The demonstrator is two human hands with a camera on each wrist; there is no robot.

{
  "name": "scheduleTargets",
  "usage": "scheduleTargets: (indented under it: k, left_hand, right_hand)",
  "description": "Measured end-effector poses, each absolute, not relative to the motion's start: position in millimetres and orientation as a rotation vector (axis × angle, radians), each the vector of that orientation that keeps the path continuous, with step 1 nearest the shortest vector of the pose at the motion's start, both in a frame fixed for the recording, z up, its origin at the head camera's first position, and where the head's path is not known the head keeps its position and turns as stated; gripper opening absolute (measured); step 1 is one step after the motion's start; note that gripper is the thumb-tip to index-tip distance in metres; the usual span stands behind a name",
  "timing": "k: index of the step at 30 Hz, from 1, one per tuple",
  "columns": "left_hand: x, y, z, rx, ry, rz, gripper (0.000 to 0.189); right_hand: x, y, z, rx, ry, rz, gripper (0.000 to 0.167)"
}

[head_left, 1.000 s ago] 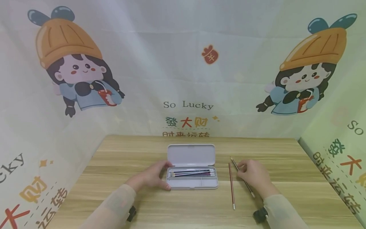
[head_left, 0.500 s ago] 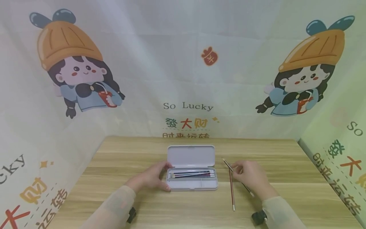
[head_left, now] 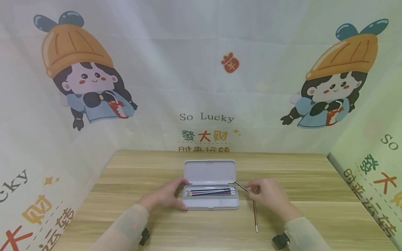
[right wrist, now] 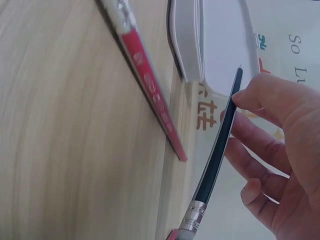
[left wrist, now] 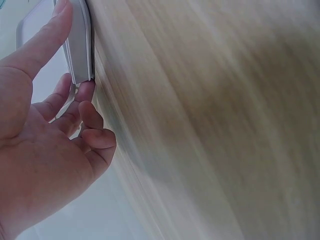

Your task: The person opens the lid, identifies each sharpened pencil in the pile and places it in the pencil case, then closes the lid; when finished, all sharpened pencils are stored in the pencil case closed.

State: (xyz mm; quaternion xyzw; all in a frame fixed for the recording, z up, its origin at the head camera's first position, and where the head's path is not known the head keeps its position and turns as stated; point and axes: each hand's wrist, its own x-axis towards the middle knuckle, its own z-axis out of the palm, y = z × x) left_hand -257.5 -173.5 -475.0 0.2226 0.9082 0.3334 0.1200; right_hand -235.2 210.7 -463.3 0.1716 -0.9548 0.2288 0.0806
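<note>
An opened white pencil case [head_left: 201, 202] lies on the table, its lid [head_left: 209, 171] tilted back. Several pencils [head_left: 208, 192] lie in its rear compartment, tips to the left. My left hand [head_left: 166, 196] holds the case by its left end, thumb along the front and fingers at the back near the hinge. Thumb and fingers of my right hand [head_left: 270, 194] pinch a dark pencil [right wrist: 216, 152] with a metal-banded eraser end. Its sharpened tip points left, overlapping the case's right back corner in the head view. Beneath the right hand a red pencil [head_left: 255, 217] lies on the table.
The wooden table [head_left: 141, 164] is enclosed by a printed cloth backdrop [head_left: 207, 87] at the back and both sides. Black straps with small devices [head_left: 280, 240] sit at both wrists.
My right hand has lifted the dark pencil and carried it left, over the red pencil, toward the pencil case. The left hand has stayed on the case.
</note>
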Motion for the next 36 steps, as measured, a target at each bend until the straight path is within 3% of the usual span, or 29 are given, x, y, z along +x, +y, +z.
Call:
scheduleTargets:
  k: [36]
  left_hand:
    - [-255.5, -173.4, -474.6, 0.609, 2.637, 1.006, 0.082]
  right_hand:
    - [-273.6, 120.7, -462.3, 1.099, -2.885, 0.62, 0.011]
